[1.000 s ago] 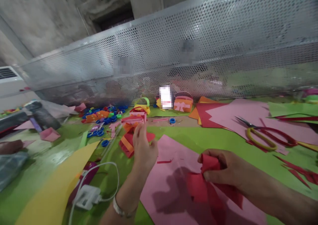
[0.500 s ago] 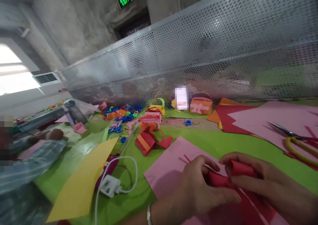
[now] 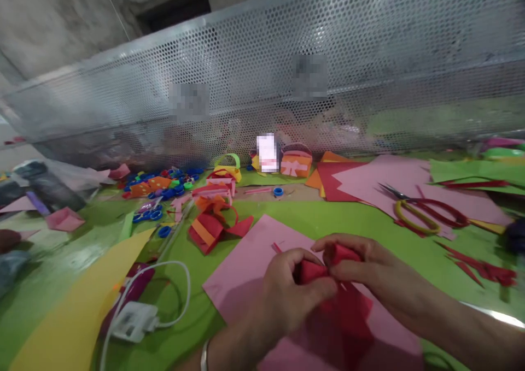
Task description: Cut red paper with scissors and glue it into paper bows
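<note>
Between my two hands is a piece of red paper (image 3: 344,255), curled into loops at the top. Thumb and fingers of my left hand (image 3: 283,289) pinch its left loop; a silver bracelet circles that wrist. My right hand (image 3: 369,267) grips the right loop, fingertips close to the left hand's. More red paper (image 3: 348,316) hangs below the hands, partly shadowed. Beneath lies a sheet of pink paper (image 3: 241,256) with a thin red strip on it. Scissors (image 3: 414,207) with yellow and red handles rest on pink sheets to the right.
A white plug adapter (image 3: 133,322) with a looping cable lies left, beside yellow paper (image 3: 74,305). Small paper bags (image 3: 296,162) and blue scissors (image 3: 150,212) stand or lie farther back. Red scraps (image 3: 484,267) lie right. A perforated metal screen (image 3: 254,76) borders the table.
The view has turned right, so the table things sit farther left and the scissors and red scraps show fully. Both hands still hold the red paper, now raised slightly in view.
</note>
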`<state>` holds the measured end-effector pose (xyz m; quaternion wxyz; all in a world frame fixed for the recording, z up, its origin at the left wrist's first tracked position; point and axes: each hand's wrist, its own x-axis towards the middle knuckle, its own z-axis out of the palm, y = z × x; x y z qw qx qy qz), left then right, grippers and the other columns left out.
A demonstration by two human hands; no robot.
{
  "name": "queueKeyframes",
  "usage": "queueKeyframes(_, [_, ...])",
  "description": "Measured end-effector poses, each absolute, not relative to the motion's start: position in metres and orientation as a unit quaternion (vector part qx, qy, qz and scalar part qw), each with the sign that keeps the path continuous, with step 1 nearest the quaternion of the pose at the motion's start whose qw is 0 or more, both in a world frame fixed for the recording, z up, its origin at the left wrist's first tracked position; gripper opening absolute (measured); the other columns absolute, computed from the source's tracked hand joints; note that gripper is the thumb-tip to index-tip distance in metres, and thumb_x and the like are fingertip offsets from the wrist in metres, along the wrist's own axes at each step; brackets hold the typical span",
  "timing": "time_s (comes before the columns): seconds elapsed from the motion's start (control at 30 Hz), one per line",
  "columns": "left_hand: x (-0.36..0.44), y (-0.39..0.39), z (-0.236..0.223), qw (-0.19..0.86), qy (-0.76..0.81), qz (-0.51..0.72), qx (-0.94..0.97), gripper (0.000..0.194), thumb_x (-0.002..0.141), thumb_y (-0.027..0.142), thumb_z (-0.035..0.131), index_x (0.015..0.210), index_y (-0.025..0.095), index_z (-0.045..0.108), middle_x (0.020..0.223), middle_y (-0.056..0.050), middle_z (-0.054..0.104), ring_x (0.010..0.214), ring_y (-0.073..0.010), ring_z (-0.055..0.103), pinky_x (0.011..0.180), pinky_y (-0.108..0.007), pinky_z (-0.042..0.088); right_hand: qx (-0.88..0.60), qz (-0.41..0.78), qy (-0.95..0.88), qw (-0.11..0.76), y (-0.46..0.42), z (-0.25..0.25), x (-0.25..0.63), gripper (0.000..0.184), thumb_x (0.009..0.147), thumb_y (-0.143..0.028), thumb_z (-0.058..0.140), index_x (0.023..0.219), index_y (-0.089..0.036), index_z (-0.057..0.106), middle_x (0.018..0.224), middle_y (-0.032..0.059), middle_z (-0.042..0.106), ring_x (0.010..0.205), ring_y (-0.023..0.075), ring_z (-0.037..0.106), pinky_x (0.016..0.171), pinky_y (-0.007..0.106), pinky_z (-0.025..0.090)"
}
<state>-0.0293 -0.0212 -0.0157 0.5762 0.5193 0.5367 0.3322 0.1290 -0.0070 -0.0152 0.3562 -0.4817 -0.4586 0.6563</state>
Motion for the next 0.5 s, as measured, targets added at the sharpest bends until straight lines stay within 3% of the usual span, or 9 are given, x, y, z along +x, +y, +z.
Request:
queueKeyframes(0.1, [-0.033, -0.016, -0.009, 0.553, 0.559, 0.349, 0.509, 0.017, 0.061, 0.015, 0.066, 0.078, 0.015, 0.063, 0.065, 0.003, 0.056, 0.062, -0.0114, 0.048, 0.056, -0.023, 0.037, -0.494, 0.651, -0.478, 0.324, -0.004, -0.014, 0.133, 0.051, 0.059, -0.03, 0.074, 0.106, -0.019, 0.059, 0.075, -0.0027, 0.062, 0.064, 0.013, 0.054, 0.058, 0.025, 0.043])
queueKeyframes(0.2, [-0.037, -0.011, -0.004, 0.543, 0.551, 0.378, 0.51, 0.012, 0.064, 0.012, 0.062, 0.075, 0.014, 0.063, 0.065, 0.002, 0.057, 0.061, -0.011, 0.048, 0.057, -0.022, 0.038, -0.443, 0.677, -0.487, 0.329, -0.002, -0.014, 0.137, 0.065, 0.054, -0.03, 0.081, 0.113, -0.019, 0.056, 0.094, 0.0019, 0.067, 0.084, 0.0187, 0.061, 0.074, 0.029, 0.049])
queueKeyframes(0.3, [-0.04, -0.008, -0.004, 0.552, 0.543, 0.407, 0.484, 0.014, 0.065, 0.011, 0.062, 0.078, 0.014, 0.064, 0.069, 0.001, 0.06, 0.063, -0.011, 0.051, 0.059, -0.022, 0.04, -0.4, 0.695, -0.5, 0.327, -0.002, -0.015, 0.138, 0.057, 0.058, -0.025, 0.078, 0.111, -0.019, 0.057, 0.098, 0.0032, 0.067, 0.092, 0.021, 0.061, 0.079, 0.031, 0.049])
queueKeyframes(0.5, [-0.04, -0.009, -0.006, 0.58, 0.525, 0.411, 0.468, 0.016, 0.064, 0.012, 0.067, 0.08, 0.014, 0.065, 0.074, 0.0, 0.062, 0.066, -0.0111, 0.053, 0.061, -0.022, 0.041, -0.419, 0.669, -0.508, 0.344, -0.003, -0.019, 0.132, 0.033, 0.062, -0.019, 0.068, 0.095, -0.018, 0.06, 0.083, -0.0001, 0.065, 0.079, 0.0168, 0.058, 0.071, 0.028, 0.045])
